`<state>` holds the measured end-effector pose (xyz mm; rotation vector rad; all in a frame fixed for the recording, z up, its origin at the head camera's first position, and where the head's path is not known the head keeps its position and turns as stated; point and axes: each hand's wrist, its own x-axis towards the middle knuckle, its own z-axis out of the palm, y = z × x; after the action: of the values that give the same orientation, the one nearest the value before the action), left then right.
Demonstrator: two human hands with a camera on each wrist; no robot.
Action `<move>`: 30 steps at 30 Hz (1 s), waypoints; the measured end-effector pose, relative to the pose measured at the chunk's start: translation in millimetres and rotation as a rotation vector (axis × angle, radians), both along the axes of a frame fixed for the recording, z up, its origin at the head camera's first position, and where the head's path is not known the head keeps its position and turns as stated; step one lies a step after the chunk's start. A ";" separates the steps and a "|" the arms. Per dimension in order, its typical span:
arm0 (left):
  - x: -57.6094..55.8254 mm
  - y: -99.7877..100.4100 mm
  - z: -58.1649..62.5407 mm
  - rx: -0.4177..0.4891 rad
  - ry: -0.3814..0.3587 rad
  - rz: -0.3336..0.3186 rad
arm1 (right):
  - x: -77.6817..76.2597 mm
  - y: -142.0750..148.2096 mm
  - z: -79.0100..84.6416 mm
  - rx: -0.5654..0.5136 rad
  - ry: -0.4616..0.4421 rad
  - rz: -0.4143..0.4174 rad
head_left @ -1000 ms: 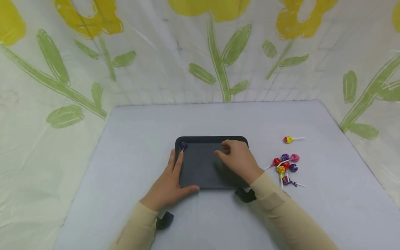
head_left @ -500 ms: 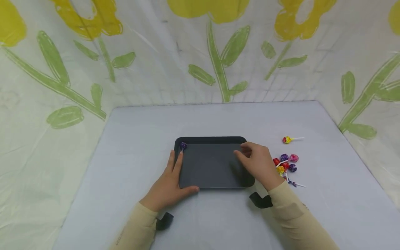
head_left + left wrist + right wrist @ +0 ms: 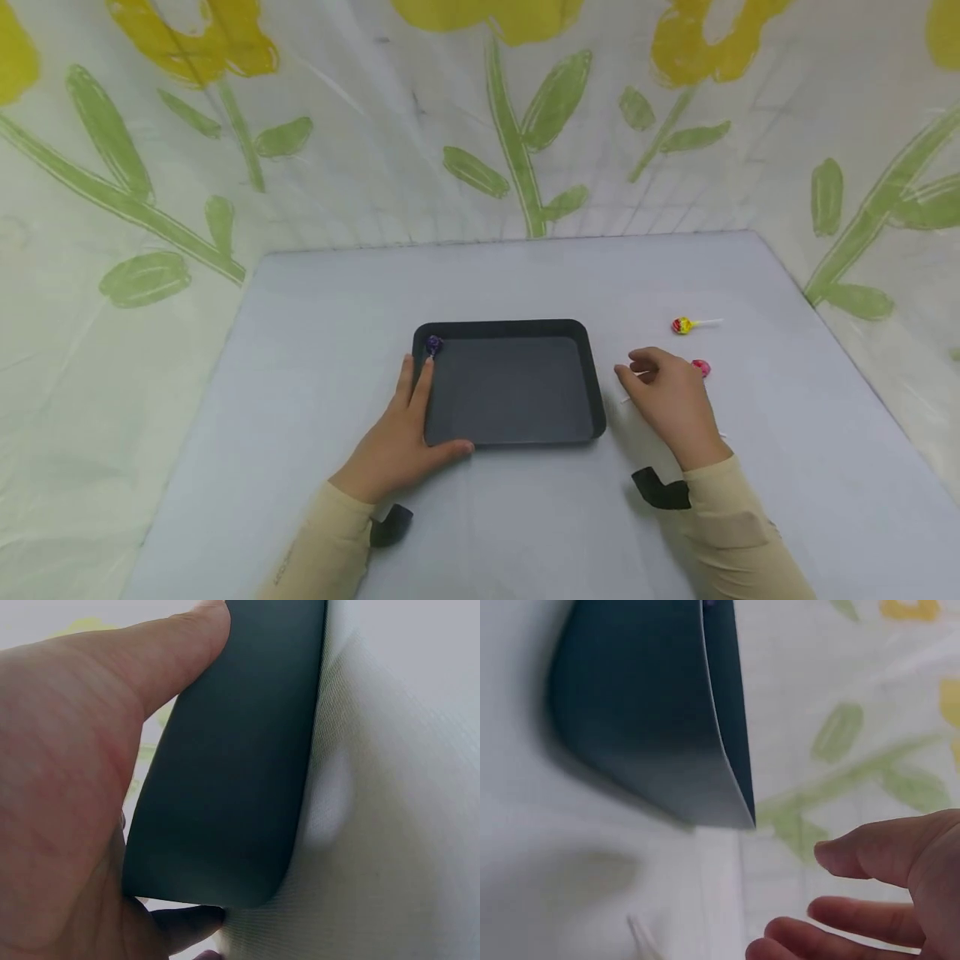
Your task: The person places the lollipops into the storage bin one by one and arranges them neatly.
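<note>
My left hand (image 3: 393, 450) lies at the near left corner of a dark grey tray (image 3: 510, 392), fingers straight along its left side and thumb at the front edge. The left wrist view shows the thumb (image 3: 187, 645) against the tray's outer wall. Inside the far left corner sits a purple-wrapped lollipop (image 3: 434, 344), near my fingertips. Right of the tray, my right hand (image 3: 671, 408) hovers over the lollipop pile, covering most of it. Its fingers are loosely bent with nothing between them, and thumb and fingers stand apart in the right wrist view. A pink lollipop (image 3: 701, 367) peeks out behind it.
Farther back on the right lies a single yellow and red lollipop (image 3: 682, 326), its stick to the right. A white stick (image 3: 639, 934) shows low in the right wrist view. A flower-printed curtain (image 3: 337, 183) hangs behind the white table (image 3: 337, 308).
My right hand has moved right, from above the tray to over the lollipop pile. The left hand stays at the tray's corner. The whole head view has shifted slightly.
</note>
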<state>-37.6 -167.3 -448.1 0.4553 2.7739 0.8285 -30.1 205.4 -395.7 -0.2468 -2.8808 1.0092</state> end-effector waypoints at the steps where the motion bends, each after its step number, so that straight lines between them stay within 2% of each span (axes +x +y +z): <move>1: -0.2 -0.2 0.2 0.004 -0.001 0.001 | 0.8 2.8 0.2 0.005 0.001 -0.012; 8: 1.1 0.7 -0.8 0.012 -0.032 0.001 | 9.7 19.1 -4.5 0.093 -0.013 -0.040; 15: 1.6 0.3 -2.3 0.000 -0.031 0.002 | 16.9 28.3 -8.8 0.133 -0.016 -0.067; 21: 1.0 0.0 0.8 0.005 -0.018 0.003 | 19.7 34.8 -9.8 0.186 -0.072 -0.108; 30: -0.2 0.2 2.4 -0.004 -0.013 0.003 | 20.7 42.0 -18.4 0.209 -0.153 -0.124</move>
<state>-37.8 -167.1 -445.7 0.4434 2.7651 0.8229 -9.4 247.4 -414.1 -0.4999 -3.0314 0.6914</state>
